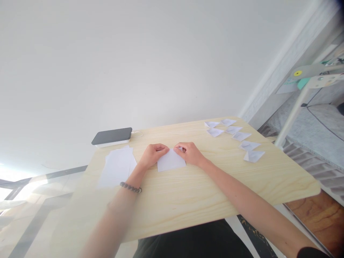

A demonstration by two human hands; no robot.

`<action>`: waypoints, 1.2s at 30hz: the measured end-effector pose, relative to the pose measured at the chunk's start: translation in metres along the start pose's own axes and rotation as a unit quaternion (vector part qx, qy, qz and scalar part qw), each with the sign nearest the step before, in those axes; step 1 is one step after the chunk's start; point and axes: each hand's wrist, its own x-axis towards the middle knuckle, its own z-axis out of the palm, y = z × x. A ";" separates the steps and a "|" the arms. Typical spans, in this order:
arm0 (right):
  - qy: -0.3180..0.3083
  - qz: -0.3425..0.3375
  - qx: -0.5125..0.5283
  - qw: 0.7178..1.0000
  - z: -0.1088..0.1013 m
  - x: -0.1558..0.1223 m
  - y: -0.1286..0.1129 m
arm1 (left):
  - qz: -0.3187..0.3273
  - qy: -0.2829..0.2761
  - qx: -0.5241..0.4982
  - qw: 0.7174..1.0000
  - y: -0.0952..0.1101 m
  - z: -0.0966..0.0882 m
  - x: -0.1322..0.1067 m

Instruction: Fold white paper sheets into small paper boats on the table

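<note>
Head-worn view, forward and down.

On tbl (188,200): sheets (116,165) L, paper (172,163) ctr, folded pcs (241,136) R, device (113,135) behind sheets.

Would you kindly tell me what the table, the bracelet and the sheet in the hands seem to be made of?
Table: smooth, pale wood or wood-look laminate; wavy grain shows.
Bracelet: dark and beaded, perhaps wood or stone; too small to tell.
Sheet: probably plain white paper, matt, judging by its thin, straight edges.
</note>
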 end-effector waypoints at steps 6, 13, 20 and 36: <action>-0.017 -0.006 -0.020 1.000 -0.003 0.003 0.002 | -0.002 0.015 0.027 1.000 0.002 0.000 0.000; -0.064 0.007 -0.020 0.998 -0.019 0.004 0.013 | 0.004 0.009 0.042 0.999 -0.002 -0.004 0.001; -0.055 0.032 -0.033 0.997 -0.027 0.004 0.016 | -0.025 -0.014 -0.007 1.000 -0.004 -0.005 0.002; -0.007 0.008 -0.018 1.000 -0.007 0.000 0.007 | 0.005 -0.003 -0.001 1.000 0.002 -0.003 0.001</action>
